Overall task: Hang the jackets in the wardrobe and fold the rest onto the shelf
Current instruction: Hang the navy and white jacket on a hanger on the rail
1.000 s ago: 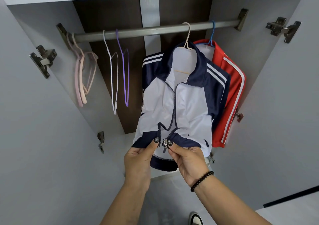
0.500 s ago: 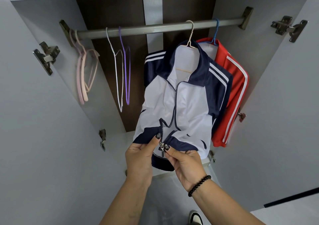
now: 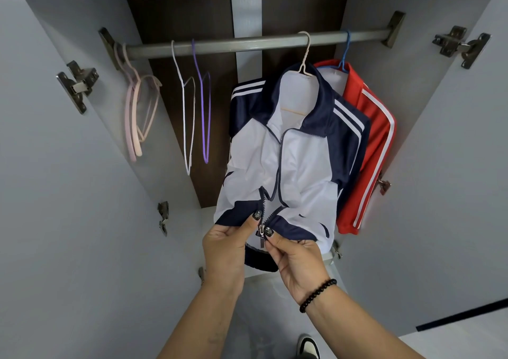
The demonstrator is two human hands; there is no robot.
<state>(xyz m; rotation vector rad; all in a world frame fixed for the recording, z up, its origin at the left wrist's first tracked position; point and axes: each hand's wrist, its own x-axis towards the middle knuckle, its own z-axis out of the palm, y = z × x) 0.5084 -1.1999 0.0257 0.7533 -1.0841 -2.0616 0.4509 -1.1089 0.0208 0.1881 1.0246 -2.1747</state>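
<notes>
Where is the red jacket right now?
In the head view, the red jacket hangs at the rail's right end on a blue hanger, behind the navy-and-white jacket.

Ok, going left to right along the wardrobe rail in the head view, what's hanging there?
Pink hangers → white hanger → purple hanger → navy and white jacket, its hem held by both hands → red jacket on a blue hanger.

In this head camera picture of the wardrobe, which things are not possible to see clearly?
- Zipper slider: largely covered by the thumbs of the left hand and right hand; whether the two sides are joined cannot be told.
- Red jacket: mostly hidden behind the navy and white jacket.
- Shoe: cut off by the bottom edge.
</notes>
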